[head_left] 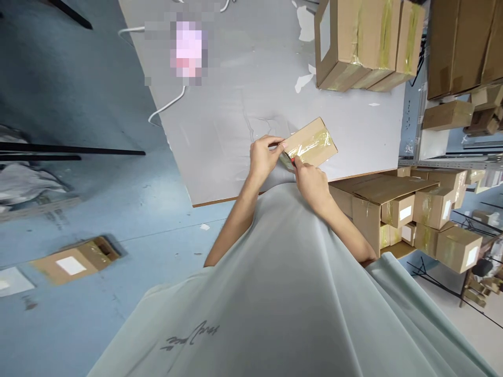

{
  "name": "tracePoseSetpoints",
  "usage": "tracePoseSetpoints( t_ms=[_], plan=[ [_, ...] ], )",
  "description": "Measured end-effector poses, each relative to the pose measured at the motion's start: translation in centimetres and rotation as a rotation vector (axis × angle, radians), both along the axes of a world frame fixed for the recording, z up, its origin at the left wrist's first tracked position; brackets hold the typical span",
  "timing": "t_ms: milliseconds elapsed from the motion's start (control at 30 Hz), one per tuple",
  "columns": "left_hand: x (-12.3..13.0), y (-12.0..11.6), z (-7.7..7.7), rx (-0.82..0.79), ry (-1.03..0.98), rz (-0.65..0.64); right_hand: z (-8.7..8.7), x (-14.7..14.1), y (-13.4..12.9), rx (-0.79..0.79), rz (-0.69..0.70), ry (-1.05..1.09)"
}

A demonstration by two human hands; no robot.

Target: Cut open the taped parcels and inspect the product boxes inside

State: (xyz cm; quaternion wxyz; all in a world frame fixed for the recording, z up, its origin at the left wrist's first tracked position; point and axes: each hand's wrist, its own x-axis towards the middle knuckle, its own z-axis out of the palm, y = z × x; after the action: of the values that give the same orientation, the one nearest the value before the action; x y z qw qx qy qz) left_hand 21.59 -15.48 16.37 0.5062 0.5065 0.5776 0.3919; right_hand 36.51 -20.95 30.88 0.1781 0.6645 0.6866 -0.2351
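Note:
A small cardboard box (pixel 310 142), with shiny yellowish tape along its top, lies at a slant near the front edge of the grey table (pixel 220 115). At the box's left end, the fingers and thumb of my left hand (pixel 262 155) are closed on its edge. My right hand (pixel 312 181) is closed at the near left corner of the box. A small red and dark tool (pixel 293 161) shows at its fingertips; its exact kind cannot be made out. Between the hands is a greenish patch, partly hidden by the fingers.
Taped cartons (pixel 365 42) stand at the table's back right. An open large carton (pixel 361 196) with smaller boxes sits right of the table's front edge. A white cable (pixel 168 107) hangs over the left edge near a blurred-out item. Another carton (pixel 74 262) lies on the blue floor.

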Motion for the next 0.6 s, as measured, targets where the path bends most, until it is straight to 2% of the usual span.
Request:
tracePoseSetpoints(
  t_ms=[133,333,500,600],
  plan=[
    [0.2,0.0,-0.3,-0.03,0.019,0.02,-0.1,1.0,-0.7,-0.012,0.041,-0.04],
    [0.4,-0.4,-0.4,-0.035,0.052,0.008,0.8,3.4,-2.0,-0.115,0.105,-0.109],
    [0.2,-0.6,-0.1,-0.029,0.049,0.042,3.3,4.3,-2.9,-0.155,0.134,-0.127],
    [0.2,-0.7,0.8,-0.042,0.07,0.031,5.3,6.0,-3.1,-0.109,0.103,-0.04]
  ],
)
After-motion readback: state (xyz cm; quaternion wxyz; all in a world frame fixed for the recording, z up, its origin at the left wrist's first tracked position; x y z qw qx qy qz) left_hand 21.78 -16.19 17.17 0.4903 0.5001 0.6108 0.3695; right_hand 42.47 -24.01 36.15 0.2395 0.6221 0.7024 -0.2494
